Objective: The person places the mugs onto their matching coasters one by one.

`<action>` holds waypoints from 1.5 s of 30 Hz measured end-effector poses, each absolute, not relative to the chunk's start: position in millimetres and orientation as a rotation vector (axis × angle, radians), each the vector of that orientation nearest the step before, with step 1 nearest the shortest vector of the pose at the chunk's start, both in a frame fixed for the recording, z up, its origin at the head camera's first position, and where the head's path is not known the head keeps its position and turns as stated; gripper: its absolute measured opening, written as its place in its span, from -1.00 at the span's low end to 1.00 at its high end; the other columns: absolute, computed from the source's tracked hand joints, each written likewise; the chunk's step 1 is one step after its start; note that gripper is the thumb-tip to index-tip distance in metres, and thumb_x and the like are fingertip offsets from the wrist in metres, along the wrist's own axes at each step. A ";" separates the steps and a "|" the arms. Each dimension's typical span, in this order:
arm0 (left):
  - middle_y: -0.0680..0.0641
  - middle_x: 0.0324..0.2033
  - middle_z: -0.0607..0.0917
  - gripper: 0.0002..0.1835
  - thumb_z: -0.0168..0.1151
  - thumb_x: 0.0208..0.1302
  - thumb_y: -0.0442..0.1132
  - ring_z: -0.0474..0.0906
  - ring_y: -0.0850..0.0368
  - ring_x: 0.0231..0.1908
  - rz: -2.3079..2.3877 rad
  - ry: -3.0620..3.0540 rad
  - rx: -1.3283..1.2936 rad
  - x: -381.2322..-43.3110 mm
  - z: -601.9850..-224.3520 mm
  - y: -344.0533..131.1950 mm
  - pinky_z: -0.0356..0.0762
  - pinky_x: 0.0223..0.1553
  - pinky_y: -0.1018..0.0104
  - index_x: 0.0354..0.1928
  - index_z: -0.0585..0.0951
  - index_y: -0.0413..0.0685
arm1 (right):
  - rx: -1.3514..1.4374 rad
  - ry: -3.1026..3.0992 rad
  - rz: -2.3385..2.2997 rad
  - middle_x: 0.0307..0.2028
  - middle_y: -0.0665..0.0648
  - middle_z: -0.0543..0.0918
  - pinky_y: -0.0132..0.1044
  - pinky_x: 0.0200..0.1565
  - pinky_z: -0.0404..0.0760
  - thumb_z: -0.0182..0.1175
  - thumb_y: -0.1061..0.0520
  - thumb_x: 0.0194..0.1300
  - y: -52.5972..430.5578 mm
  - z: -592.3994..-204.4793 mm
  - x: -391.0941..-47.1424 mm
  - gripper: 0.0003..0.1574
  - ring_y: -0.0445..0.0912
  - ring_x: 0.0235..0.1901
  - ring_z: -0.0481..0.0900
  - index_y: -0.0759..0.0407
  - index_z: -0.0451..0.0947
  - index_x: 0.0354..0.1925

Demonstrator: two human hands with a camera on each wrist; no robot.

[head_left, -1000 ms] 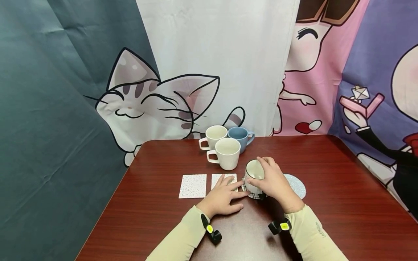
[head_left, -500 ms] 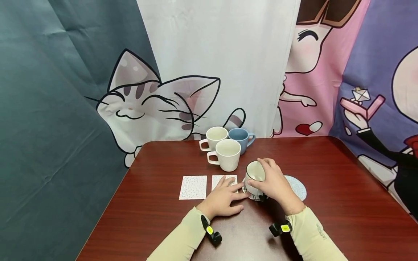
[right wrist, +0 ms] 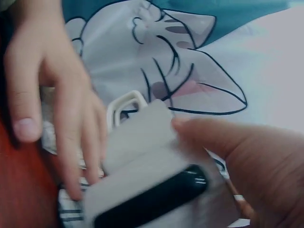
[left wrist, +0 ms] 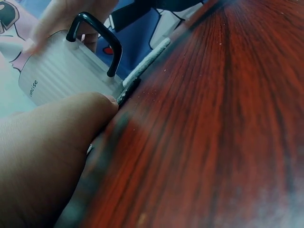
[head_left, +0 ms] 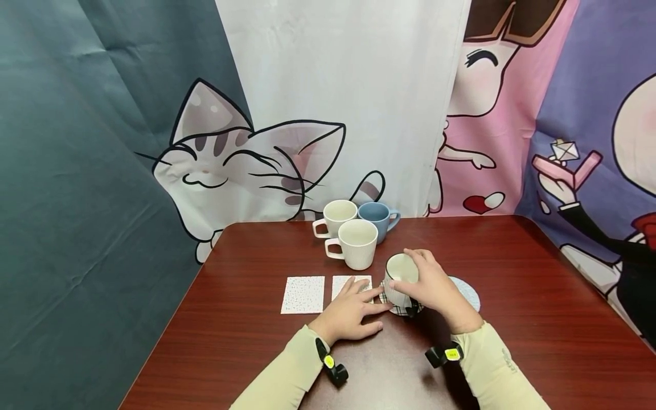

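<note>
My right hand [head_left: 434, 286] grips a white ribbed mug [head_left: 401, 270] with a dark rim and a black handle [head_left: 412, 308]. Its thumb lies on the near side of the rim and other fingers are on the far side. The mug stands on a round plaid coaster [head_left: 400, 311], whose edge shows in the right wrist view. My left hand [head_left: 353, 312] lies palm down with fingers spread. Its fingertips touch the coaster's left edge, and the hand partly covers a white speckled square coaster [head_left: 353, 281]. In the left wrist view, the mug's wall carries small dark lettering.
Two white mugs [head_left: 357, 245] and a blue mug [head_left: 376, 219] stand close together at the back. Another speckled square coaster [head_left: 303, 295] lies left of my left hand. A pale round coaster [head_left: 467, 293] is partly hidden behind my right hand. Behind the brown table [head_left: 246, 341] hangs a cartoon-printed cloth.
The mug's black handle has turned slightly toward the right, and my right wrist has shifted a little right with it. My left hand has stayed in place.
</note>
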State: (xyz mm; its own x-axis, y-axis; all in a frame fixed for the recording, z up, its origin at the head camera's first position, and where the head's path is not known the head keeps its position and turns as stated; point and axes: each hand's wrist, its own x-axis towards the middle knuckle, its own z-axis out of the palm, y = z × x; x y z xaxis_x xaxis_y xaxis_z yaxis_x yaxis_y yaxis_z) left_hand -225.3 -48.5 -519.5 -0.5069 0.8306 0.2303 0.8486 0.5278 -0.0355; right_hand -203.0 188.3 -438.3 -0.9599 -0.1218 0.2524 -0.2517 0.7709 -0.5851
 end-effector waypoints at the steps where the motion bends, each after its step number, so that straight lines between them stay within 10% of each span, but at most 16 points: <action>1: 0.07 0.43 0.42 -0.53 0.05 0.43 0.27 0.24 -0.14 0.44 -0.121 -2.546 -1.421 -225.4 -519.9 -48.5 0.10 0.41 -0.28 0.33 0.53 0.53 | 0.309 -2.767 0.976 0.27 0.42 0.41 0.26 0.17 0.46 0.45 -0.17 0.18 190.7 -434.5 -204.5 0.00 0.30 0.21 0.46 0.33 0.35 0.38; 14: 0.11 0.39 0.46 -0.55 0.05 0.43 0.25 0.29 -0.06 0.40 -0.127 -2.519 -1.418 -226.4 -523.6 -48.0 0.14 0.40 -0.24 0.31 0.55 0.53 | 0.337 -2.778 1.215 -0.13 0.27 0.72 0.00 -0.09 0.65 0.16 0.03 0.49 228.1 -396.6 -277.5 -0.63 0.15 -0.12 0.67 0.30 0.62 0.04; 45: 0.14 0.39 0.45 -0.55 0.07 0.43 0.23 0.36 0.00 0.33 -0.144 -2.519 -1.403 -224.6 -522.7 -47.9 0.24 0.37 -0.16 0.32 0.54 0.56 | 0.488 -3.052 1.459 0.26 0.55 0.42 0.12 0.01 0.64 -0.03 -0.01 0.60 233.7 -408.2 -393.7 -0.20 0.30 0.04 0.62 0.47 0.03 0.51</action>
State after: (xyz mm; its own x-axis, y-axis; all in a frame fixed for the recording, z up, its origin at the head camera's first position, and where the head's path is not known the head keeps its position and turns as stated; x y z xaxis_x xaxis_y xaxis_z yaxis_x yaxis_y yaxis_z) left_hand -224.6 -47.9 -522.7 -0.5031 0.8217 0.2677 0.8469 0.5304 -0.0367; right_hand -393.7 233.7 -408.2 -0.9221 -0.3667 -0.1237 -0.1338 0.6022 -0.7871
